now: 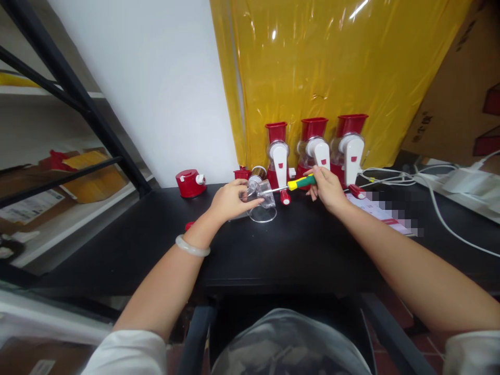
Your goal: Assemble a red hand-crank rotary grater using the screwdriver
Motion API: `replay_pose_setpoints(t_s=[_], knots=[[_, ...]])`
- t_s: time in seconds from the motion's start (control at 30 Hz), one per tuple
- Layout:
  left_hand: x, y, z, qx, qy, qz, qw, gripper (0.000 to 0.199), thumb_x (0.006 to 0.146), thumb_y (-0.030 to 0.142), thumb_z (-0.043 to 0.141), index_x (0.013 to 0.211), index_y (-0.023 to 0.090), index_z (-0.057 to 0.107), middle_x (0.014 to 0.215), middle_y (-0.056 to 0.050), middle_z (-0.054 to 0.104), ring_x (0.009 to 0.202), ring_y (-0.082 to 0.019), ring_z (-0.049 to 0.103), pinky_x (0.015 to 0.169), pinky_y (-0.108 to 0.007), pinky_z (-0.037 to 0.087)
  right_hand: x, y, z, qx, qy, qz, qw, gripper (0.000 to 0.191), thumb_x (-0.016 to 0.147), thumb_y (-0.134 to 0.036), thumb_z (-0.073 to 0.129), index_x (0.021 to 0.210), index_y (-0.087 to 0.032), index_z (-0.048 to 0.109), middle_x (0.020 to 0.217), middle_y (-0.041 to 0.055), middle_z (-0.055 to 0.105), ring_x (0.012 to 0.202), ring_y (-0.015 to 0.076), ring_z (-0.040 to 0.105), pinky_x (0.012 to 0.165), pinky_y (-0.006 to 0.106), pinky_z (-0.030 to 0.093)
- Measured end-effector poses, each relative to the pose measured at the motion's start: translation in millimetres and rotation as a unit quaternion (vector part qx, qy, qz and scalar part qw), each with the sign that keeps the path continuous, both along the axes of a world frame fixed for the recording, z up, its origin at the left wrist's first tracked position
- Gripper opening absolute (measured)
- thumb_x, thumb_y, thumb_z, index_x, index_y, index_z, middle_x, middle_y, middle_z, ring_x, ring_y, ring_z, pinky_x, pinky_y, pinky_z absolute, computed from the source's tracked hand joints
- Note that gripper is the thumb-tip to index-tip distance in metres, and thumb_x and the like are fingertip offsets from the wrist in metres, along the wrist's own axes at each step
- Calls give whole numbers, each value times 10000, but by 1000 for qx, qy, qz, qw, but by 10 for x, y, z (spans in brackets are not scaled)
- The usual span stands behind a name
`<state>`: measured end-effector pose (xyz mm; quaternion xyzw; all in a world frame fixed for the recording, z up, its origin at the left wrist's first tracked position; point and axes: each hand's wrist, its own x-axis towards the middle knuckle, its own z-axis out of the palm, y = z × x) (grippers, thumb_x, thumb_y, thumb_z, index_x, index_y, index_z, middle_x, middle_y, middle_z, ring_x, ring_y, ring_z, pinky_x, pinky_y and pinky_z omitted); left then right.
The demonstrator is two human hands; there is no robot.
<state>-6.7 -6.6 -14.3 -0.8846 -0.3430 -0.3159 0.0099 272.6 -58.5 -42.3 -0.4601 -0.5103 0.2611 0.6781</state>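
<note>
My left hand (233, 200) is closed on a clear plastic grater body (267, 197), held tilted just above the black table. In my right hand (326, 187) is a screwdriver (301, 182) with a green and yellow handle, its shaft pointing left. The tip reaches the clear plastic part, though the exact contact is too small to tell. Behind the part stands a metal grater drum (258, 174), beside a small red piece (242, 173). To the left sits a round red base (190, 183) with a white knob.
Three red and white rotary graters (314, 148) stand at the back against yellow wrapped goods (332, 62). White cables (433, 190) and a printed sheet (380, 213) lie at the right. A black-framed shelf (78, 99) with boxes rises at the left.
</note>
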Motion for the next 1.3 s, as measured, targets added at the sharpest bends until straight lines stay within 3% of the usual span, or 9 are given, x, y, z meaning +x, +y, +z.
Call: replay_pose_setpoints(t_s=[0.13, 0.23, 0.33, 0.47, 0.63, 0.8, 0.9, 1.1, 1.3], knots=[[-2, 6, 1, 0, -2, -3, 1000, 467, 765, 564, 707, 568, 181, 526, 1172, -102, 689, 936, -239, 687, 804, -390, 542, 6, 24, -15, -4, 36, -9, 999, 391, 879, -586, 460, 882, -214, 581, 530, -27, 563, 409, 143, 560, 447, 292, 483], [-3, 10, 1, 1, -2, -6, 1000, 472, 764, 569, 704, 565, 181, 524, 1154, -99, 695, 933, -237, 686, 803, -383, 544, 36, 48, -15, -9, 49, 2, 999, 293, 858, -475, 483, 920, -208, 587, 619, -14, 608, 441, 144, 590, 464, 297, 507], [-5, 19, -3, 0, -4, -11, 1000, 476, 758, 567, 710, 560, 177, 520, 1158, -102, 694, 956, -241, 686, 825, -378, 545, 69, 53, -6, -16, 32, 16, 999, 292, 851, -465, 509, 929, -198, 596, 594, -20, 588, 401, 126, 542, 421, 277, 478], [-11, 39, -14, 2, -7, -18, 1000, 465, 757, 563, 714, 571, 175, 537, 1163, -108, 689, 1003, -252, 682, 855, -385, 545, 79, 29, -5, -15, 10, 22, 1000, 393, 842, -590, 568, 916, -206, 600, 472, -56, 493, 343, 108, 460, 358, 237, 394], [-13, 48, -18, 7, -6, -23, 1000, 424, 768, 559, 711, 613, 180, 603, 1156, -102, 689, 1027, -251, 677, 897, -401, 543, 53, 5, -5, -26, -8, -4, 1000, 464, 847, -668, 538, 815, -210, 609, 350, -106, 311, 265, 84, 312, 384, 271, 430], [-16, 53, -21, 10, 3, -14, 1000, 399, 773, 591, 697, 778, 192, 697, 1182, -101, 684, 1043, -265, 673, 926, -425, 543, 50, 32, -6, -33, 29, 9, 999, 444, 899, -611, 435, 876, -199, 599, 493, -36, 509, 350, 131, 496, 408, 294, 461], [-21, 65, -31, 10, 2, -11, 1000, 403, 771, 599, 696, 818, 200, 712, 1195, -100, 681, 1060, -272, 668, 937, -432, 542, 59, 46, -11, -22, 57, 25, 998, 356, 887, -533, 475, 903, -199, 597, 626, -5, 596, 414, 140, 572, 446, 305, 495], [-22, 66, -35, 16, -2, -16, 1000, 387, 771, 587, 704, 826, 204, 713, 1183, -97, 684, 1046, -268, 671, 935, -437, 545, 65, 19, -13, 0, 11, 24, 1000, 369, 864, -588, 557, 903, -225, 610, 458, -68, 484, 338, 116, 473, 461, 300, 497], [-23, 66, -39, 13, -1, -17, 1000, 390, 774, 592, 700, 849, 210, 724, 1199, -98, 678, 1064, -271, 664, 932, -436, 544, 43, 8, -21, -7, -7, -4, 1000, 468, 865, -675, 498, 816, -220, 596, 366, -91, 382, 282, 114, 401, 464, 319, 505]])
